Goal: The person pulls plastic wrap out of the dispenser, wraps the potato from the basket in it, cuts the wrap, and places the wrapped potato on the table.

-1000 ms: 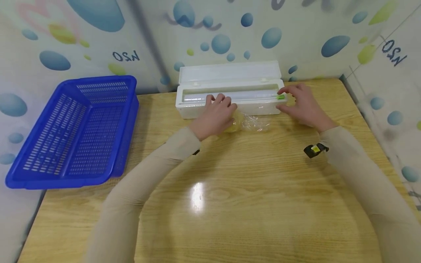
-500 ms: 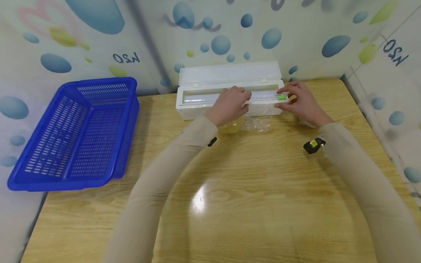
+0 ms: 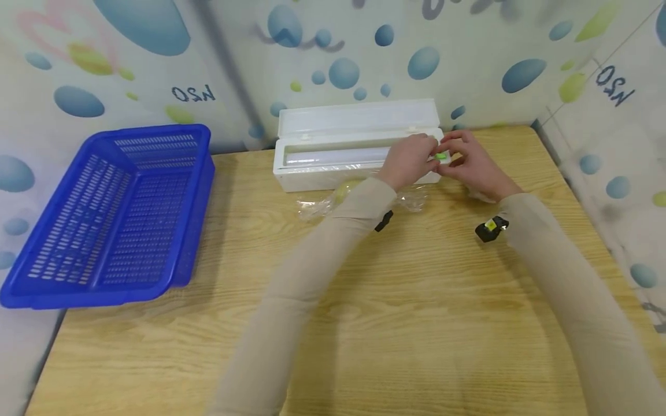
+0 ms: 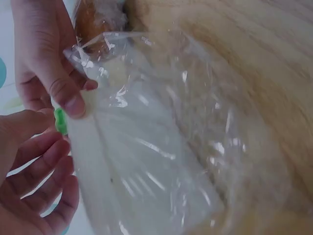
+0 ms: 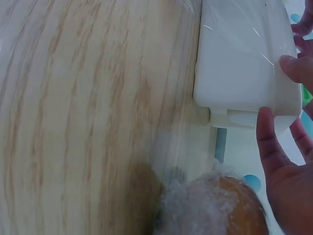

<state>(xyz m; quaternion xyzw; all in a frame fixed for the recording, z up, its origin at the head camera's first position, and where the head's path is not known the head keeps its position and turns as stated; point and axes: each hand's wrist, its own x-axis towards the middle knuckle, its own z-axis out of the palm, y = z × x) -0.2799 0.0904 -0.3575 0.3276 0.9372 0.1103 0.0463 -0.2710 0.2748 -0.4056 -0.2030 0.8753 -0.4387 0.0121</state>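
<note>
The left hand (image 3: 411,160) had its fingers bent in and seemed to pinch a small bright-green plastic slider (image 4: 60,121) at the near edge of a long white plastic box (image 3: 307,182). The right hand (image 3: 472,167) gripped the box's right end, thumb on the front corner, so the slider lay between both sets of fingertips. The step in hand looked like taking hold of the slider; the next move would call for drawing it straight leftward while the right hand braced the box. Left of the hands, a white cylindrical roll (image 3: 338,157) lay inside. Crinkled clear plastic film (image 4: 151,156) hung over the front, and a yellowish round object (image 3: 346,188) showed past the left forearm. A film-wrapped orange-brown round object (image 5: 215,208) sat near the right wrist; a blue perforated plastic basket (image 3: 195,242) stood well left of both hands on the wood-grain worktop (image 3: 442,300).
</note>
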